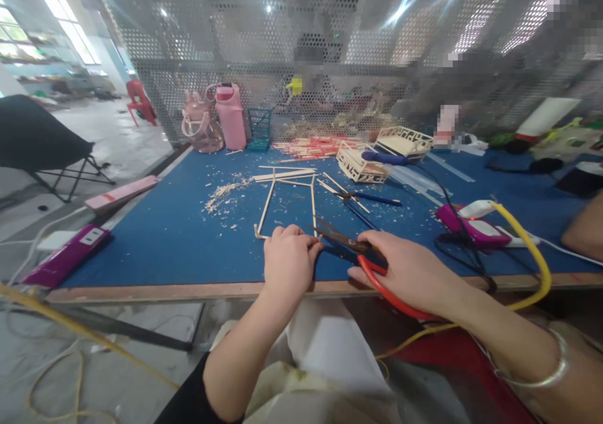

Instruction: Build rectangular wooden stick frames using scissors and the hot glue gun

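A four-sided frame of thin wooden sticks lies flat on the blue tabletop. My left hand is closed over its near side, thumb and fingertips pinched at the near right corner; the stick under the fingers is partly hidden. In my right hand are red-handled scissors, their blades a little apart and pointing left at that same corner. Whether the blades touch the stick I cannot tell. Just beyond the scissors lie pliers with dark blue handles. Loose sticks rest at the frame's far side.
Wood scraps litter the left. At the back stand a pink bottle, red-tipped sticks and small wooden lattice trays, with a blue tool across one. A purple power strip and yellow cable occupy the right. Another person's arm shows there.
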A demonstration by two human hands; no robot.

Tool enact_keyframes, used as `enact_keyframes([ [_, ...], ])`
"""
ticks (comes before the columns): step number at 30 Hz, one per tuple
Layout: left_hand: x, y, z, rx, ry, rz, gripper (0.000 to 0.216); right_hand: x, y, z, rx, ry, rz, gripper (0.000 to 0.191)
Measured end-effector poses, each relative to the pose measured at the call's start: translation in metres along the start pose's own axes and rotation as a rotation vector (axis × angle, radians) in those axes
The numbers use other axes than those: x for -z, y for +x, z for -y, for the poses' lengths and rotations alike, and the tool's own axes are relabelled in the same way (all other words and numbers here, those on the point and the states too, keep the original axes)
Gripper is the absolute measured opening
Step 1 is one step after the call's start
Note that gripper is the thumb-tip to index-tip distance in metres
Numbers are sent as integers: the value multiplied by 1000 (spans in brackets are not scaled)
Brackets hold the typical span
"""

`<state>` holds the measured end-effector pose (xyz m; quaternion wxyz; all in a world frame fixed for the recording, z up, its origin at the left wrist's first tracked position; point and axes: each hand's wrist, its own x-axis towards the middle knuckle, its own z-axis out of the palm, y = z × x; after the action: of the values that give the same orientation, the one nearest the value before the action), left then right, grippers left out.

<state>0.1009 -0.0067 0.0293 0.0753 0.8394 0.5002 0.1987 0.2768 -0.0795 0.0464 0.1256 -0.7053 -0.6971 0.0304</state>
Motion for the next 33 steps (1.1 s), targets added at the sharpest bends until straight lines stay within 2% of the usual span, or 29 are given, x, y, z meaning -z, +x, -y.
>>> enact_keyframes([
  [4, 1, 0, -1, -4, 39, 15, 25, -4, 1, 14, -33, -84, 21, 39],
  [13, 0, 0, -3, -4, 70, 18, 26, -12, 0, 12, -25, -123, -11, 44],
  [20, 4, -2, 0, -25, 84, -9, 23, 1, -1, -5, -141, 59, -79, 33],
  [24, 12, 0, 2, 19, 131, 49, 27, 0, -4, -13, -204, 155, -98, 30],
  [28, 25, -4, 17, -44, 157, 74, 26, -8, 4, -17, -229, 42, -129, 35],
  [33, 45, -21, 60, -219, 62, -3, 20, -5, 48, -26, -284, -69, -159, 42],
])
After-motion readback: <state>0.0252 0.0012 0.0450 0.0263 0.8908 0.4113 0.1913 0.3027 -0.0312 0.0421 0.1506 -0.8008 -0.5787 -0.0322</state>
